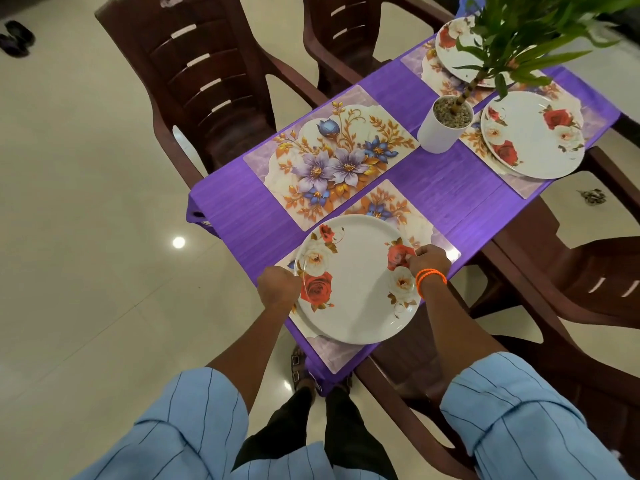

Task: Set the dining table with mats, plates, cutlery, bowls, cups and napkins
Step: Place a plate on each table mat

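Both hands are on the nearest plate (353,282), one on each side. Left hand (278,287) is curled round the rim on its side, right hand (427,259) pinches the opposite edge, with orange bands on that wrist. That plate sits on the mat (398,216) right under the hands, though it hangs a bit past the mat's near edge, so I'd guess it's just being set down or nudged into place.

Progress-wise, roughly early-middle I'd say. Four mats look to be down on the purple cloth (446,192). Beyond the right hand there's a plate (533,133) on its mat, and further out past the potted plant (446,123) another plate (453,50), partly hidden by leaves. Just beyond the left hand, the flowered mat (332,157) has no plate yet. No cutlery, bowls, cups or napkins anywhere I can see, so that's all left.

Plates are round, so no real long axis. The held one's rose clusters sit under each hand. The mats run long-side across the table.
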